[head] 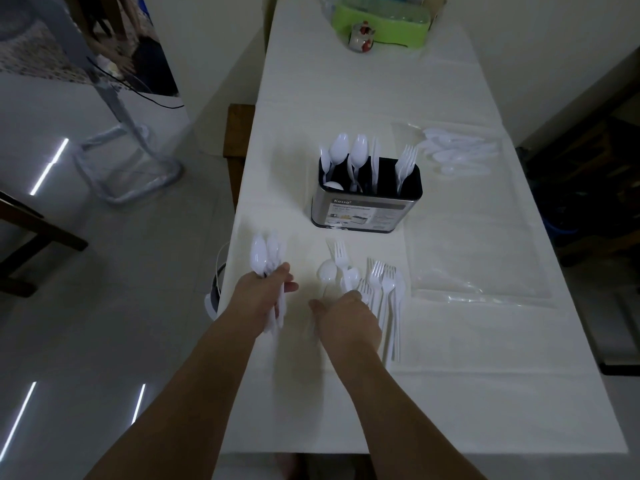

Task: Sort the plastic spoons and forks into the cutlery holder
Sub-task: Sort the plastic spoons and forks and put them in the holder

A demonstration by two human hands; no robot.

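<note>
A steel cutlery holder [363,211] with black compartments stands mid-table; white spoons [348,152] rise from its left side and forks [406,161] from its right. My left hand [263,292] grips a bundle of white spoons [265,254], bowls pointing away from me. My right hand [346,320] rests palm down on a loose pile of white spoons and forks [367,282] on the tablecloth, fingers over their handles; whether it grips one cannot be told. Several forks [389,299] lie side by side to its right.
A clear plastic bag with more white cutlery [457,152] lies at the right behind the holder. An empty clear bag [478,271] lies right of the pile. A green tray [381,24] and small jar [362,38] stand at the far end. The table's left edge is near my left hand.
</note>
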